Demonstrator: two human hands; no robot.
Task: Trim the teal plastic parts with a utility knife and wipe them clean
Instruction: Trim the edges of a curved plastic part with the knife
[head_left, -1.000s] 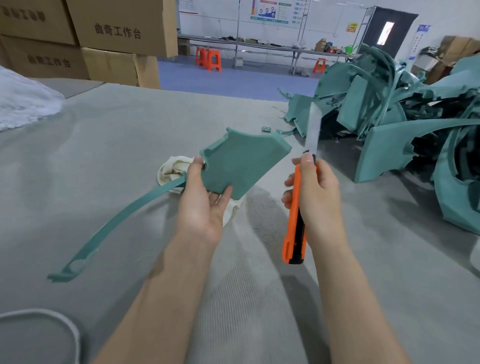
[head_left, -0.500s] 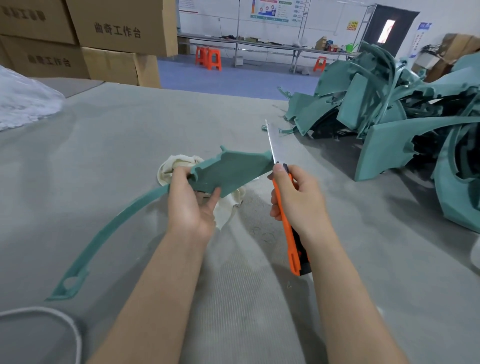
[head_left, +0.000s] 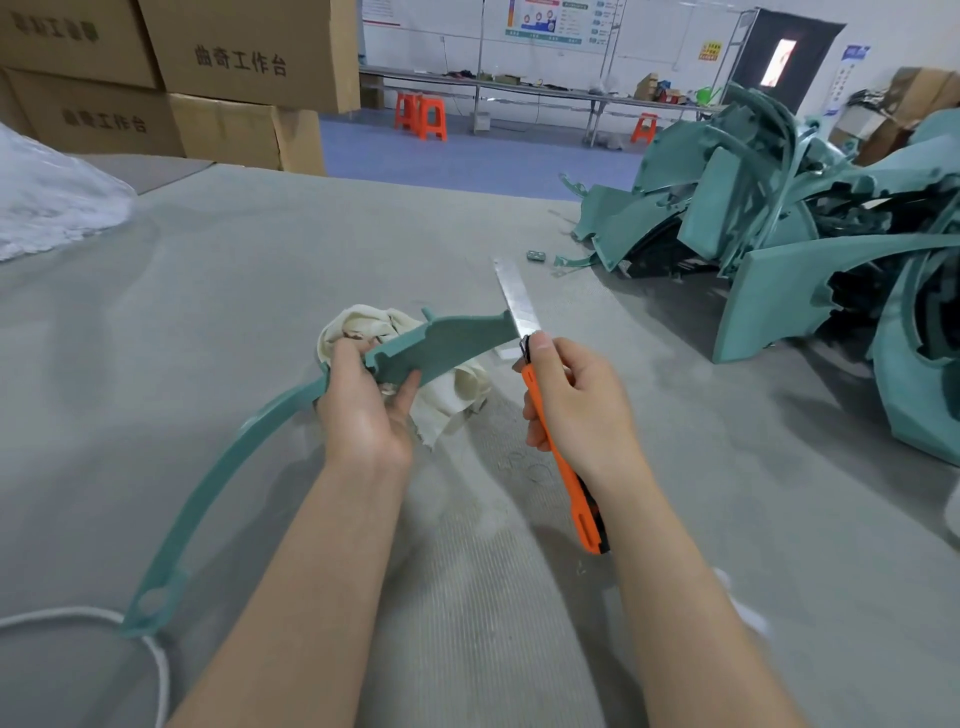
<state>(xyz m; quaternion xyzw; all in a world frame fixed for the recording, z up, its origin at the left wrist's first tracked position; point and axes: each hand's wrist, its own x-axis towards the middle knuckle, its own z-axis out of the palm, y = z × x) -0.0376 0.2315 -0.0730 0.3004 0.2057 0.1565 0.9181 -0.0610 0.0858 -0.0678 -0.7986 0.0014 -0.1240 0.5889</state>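
Since a second ago the blade has swung in and the part has tilted flatter; the utility knife now meets the right end edge of the teal part, held above the worktop over the rag. Left hand grip pinches the panel; right hand grip wraps the orange handle. Trim looks barely begun; wipe not yet done; pile of teal parts likely waiting. Your thumb sits near the blade root; open room ahead and left; pile well apart on the right.

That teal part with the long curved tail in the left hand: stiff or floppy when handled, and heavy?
Probably light: the left hand alone holds the teal part up. The thin tail looks likely to flex, though it holds its arc, so semi-stiff. The wide panel seems firm enough to meet the utility knife blade without buckling.
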